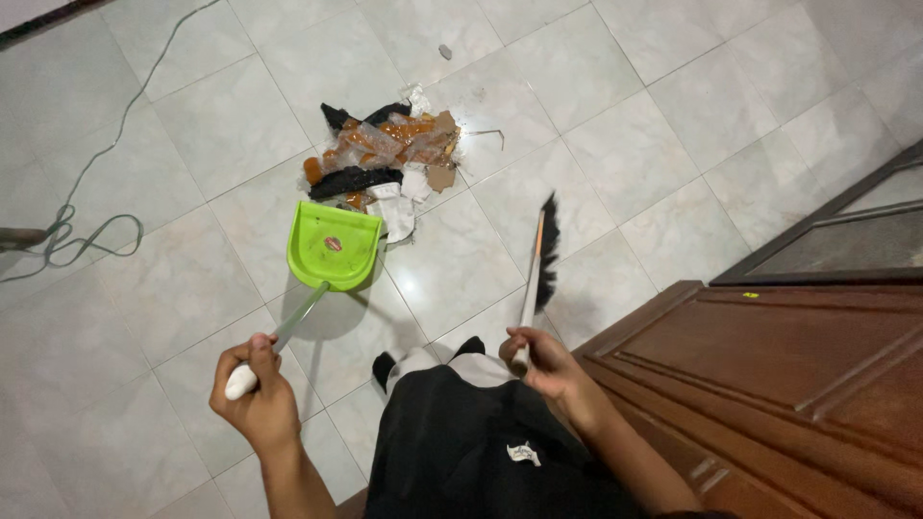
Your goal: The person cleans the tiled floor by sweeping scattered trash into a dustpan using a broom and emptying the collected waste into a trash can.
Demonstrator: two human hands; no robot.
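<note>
Gripping both handles, we fist left hand [258,399] on green plastic dustpan [334,247], right hand [544,366] on black-bristled broom [538,264].
One dustpan, mouth toward the one litter pile [389,159]; one broom, long axis pointing away from us.

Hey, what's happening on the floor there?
A person stands on a white tiled floor beside a brown wooden door. The left hand holds the handle of a green dustpan, set down against a pile of rubbish: orange wrappers, black scraps and torn paper. The right hand grips a small broom, its black bristles lifted just right of the pile. One small scrap already lies in the pan.
</note>
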